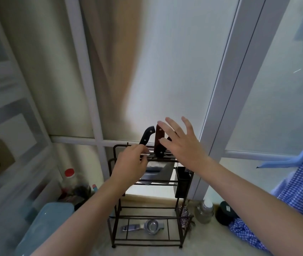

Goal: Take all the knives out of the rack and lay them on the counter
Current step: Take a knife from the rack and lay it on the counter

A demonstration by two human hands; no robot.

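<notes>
A dark wire rack [116,215] stands on the counter against the frosted window. Two knife handles stick up from its top: a black one [147,135] and a reddish-brown one [159,141]. A wide cleaver blade [159,169] hangs below them inside the rack. My left hand [130,163] rests on the rack's top rail just under the black handle, fingers curled on the rail. Beside the brown handle, my right hand [182,141] is spread wide and holds nothing; whether it touches the handle is unclear.
A metal strainer tool [147,226] lies under the rack. A black holder [183,180] hangs on the rack's right side. A blue-lidded box [51,218] and a red-capped bottle [69,176] are at the left; a jar [205,211] and blue checked cloth [298,191] at the right.
</notes>
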